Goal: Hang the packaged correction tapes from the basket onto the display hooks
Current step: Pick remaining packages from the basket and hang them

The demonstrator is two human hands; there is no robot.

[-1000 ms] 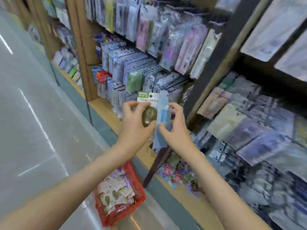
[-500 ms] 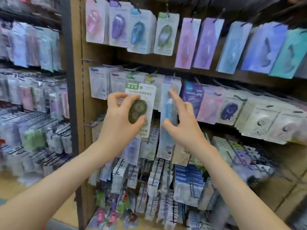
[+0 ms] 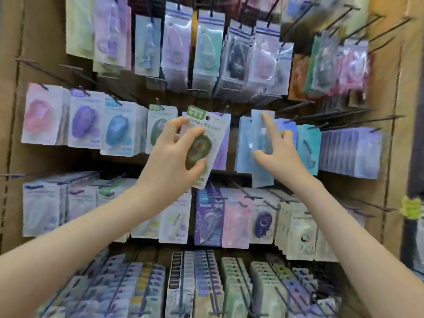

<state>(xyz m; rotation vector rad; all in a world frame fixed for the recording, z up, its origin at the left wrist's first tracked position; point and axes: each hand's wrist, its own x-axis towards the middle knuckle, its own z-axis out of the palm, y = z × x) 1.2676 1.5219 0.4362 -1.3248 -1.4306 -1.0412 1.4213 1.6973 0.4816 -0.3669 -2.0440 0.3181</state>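
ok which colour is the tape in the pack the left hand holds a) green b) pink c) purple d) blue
a: the left hand grips the green pack, its oval tape dark green under a green header; the blue pack is in the right hand.

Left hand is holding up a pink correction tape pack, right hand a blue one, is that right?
Not quite. The head view shows the left hand holding a green pack, not pink; the right hand does hold a blue pack.
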